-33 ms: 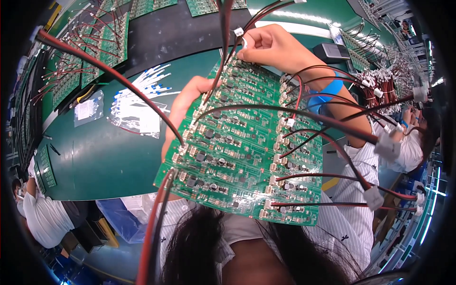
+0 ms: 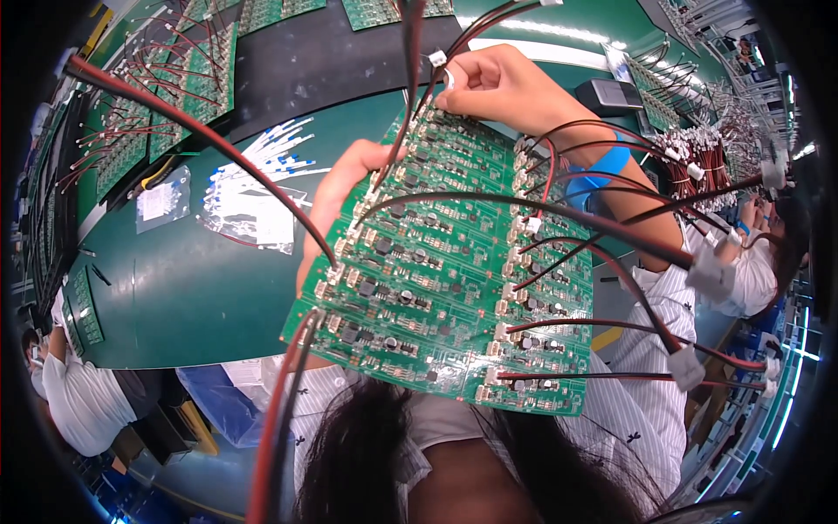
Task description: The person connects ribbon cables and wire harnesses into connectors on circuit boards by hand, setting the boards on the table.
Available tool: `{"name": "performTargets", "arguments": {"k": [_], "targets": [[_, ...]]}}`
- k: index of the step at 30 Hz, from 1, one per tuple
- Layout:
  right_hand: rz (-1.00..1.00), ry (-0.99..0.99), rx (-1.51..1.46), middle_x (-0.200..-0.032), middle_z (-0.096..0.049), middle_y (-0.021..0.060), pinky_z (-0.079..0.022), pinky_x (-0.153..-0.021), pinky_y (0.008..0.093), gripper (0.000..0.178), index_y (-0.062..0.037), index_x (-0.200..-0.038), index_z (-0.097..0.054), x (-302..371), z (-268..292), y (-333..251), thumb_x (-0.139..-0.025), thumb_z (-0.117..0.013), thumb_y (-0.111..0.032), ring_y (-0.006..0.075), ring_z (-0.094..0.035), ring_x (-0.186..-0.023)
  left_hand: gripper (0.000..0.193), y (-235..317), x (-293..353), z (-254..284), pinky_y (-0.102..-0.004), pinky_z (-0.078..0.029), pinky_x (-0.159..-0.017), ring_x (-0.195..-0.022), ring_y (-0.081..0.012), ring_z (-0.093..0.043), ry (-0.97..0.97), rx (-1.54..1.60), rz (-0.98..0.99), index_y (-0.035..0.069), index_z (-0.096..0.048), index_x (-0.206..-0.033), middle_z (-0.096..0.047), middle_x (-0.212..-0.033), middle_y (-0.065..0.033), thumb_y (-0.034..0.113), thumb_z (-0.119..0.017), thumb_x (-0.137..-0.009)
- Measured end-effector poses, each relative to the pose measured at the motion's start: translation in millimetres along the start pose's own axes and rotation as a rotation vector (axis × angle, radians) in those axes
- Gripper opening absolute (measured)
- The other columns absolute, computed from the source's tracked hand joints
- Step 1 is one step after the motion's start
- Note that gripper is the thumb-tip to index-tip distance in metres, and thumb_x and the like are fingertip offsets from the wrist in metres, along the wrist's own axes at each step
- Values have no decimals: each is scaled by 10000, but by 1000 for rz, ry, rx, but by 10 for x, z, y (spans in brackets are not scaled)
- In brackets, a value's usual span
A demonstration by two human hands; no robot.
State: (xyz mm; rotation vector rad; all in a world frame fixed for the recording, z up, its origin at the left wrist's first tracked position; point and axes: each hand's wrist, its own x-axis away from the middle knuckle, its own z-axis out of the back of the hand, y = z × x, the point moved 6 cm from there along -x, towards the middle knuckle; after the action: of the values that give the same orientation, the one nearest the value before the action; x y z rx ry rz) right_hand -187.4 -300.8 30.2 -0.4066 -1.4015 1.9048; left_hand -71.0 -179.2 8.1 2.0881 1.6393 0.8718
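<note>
A green circuit board panel, crowded with small components and white sockets, is held up tilted in front of me. My left hand grips its left edge, thumb on top and the other fingers hidden beneath. At the far corner, the fingers of my right hand are pinched together beside the sockets. A small white piece shows between them, too covered to name. Red-and-black wire leads rise from both socket rows, their free ends carrying white connectors. A blue band circles my right wrist.
On the green table lie a bag of white strips, a smaller clear bag and wired boards. A black box and bundled leads stand at the right. Other people sit on both sides.
</note>
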Motion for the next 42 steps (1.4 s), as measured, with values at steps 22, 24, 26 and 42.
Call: {"name": "performTargets", "arguments": {"k": [22,24,26,42], "targets": [[67,229,-332,-593,-533,8,-426,-508,208,199,-18,-704,-557,72,214,-42,-761,-657,-180,69,-496,-484,160,49,-38,30,-255,-456,-721,-775,-125,-559,33,-326,-196,14,-563,-910,-597,-870,-79,141,-501,-834],[29,215,-264,-596,-537,9,-422,-509,207,198,-19,-703,-561,108,205,-123,-761,-658,-182,69,-496,-489,135,-50,-44,4,-250,-435,-759,-847,-115,-531,-98,-72,-52,24,-523,-949,-572,-957,-67,112,-454,-873],[26,207,-181,-592,-543,9,-403,-503,204,197,-20,-697,-583,78,193,-72,-754,-665,-189,67,-490,-496,138,-150,-175,179,-250,-435,-756,-842,-116,-535,-79,-71,-23,22,-530,-933,-579,-941,-70,120,-455,-870],[101,120,10,-564,-539,-5,-332,-447,201,224,-3,-684,-597,7,91,-151,-746,-681,-201,45,-449,-481,205,139,39,-76,-262,-465,-658,-707,-140,-568,162,-208,-72,9,-577,-894,-607,-808,-84,173,-469,-835]]}}
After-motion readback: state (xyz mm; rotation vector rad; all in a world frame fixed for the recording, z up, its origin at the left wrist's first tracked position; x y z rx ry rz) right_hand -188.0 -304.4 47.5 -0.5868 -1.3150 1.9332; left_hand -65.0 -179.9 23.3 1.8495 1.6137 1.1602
